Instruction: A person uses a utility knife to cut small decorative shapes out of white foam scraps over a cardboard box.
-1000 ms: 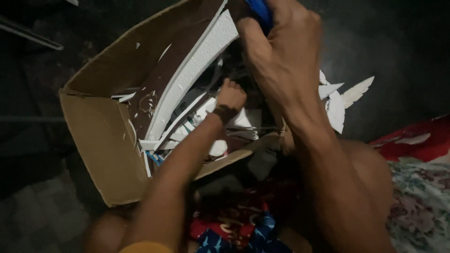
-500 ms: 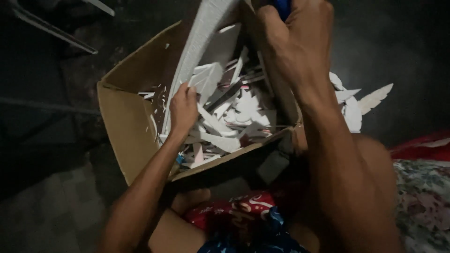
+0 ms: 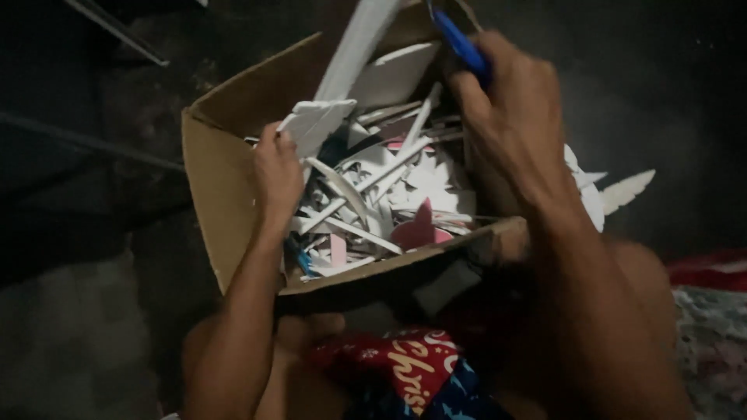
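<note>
Cardboard box (image 3: 226, 187) on dark floor, open at top, tilted toward the viewer, full of white foam offcuts (image 3: 389, 194): strips, curved slivers, flat shards. A few pink pieces (image 3: 420, 227) mixed in near the front edge; a small blue scrap low at the left inside corner.

Left hand (image 3: 276, 167) inside the box at its left side, fingers curled shut on a flat white foam piece (image 3: 315, 124) with a ragged edge, held raised above the heap. Left forearm running down to the lower frame edge.

Long white foam strip (image 3: 358, 43) leaning up out of the box toward the top of frame, just beside the held piece; contact between the two not discernible.

Right hand (image 3: 521, 132) over the right rim of the box, closed around a blue-handled tool (image 3: 461, 43), handle end jutting up and left from the fist. Kind of tool not discernible; working end hidden.

Outside the box, right: more white foam cut-outs (image 3: 626, 190), pointed, leaf-like, on the floor behind the right wrist. Below the box: red printed fabric (image 3: 405, 365) with blue beneath. Flowered cloth (image 3: 716, 342) at far right edge.
</note>
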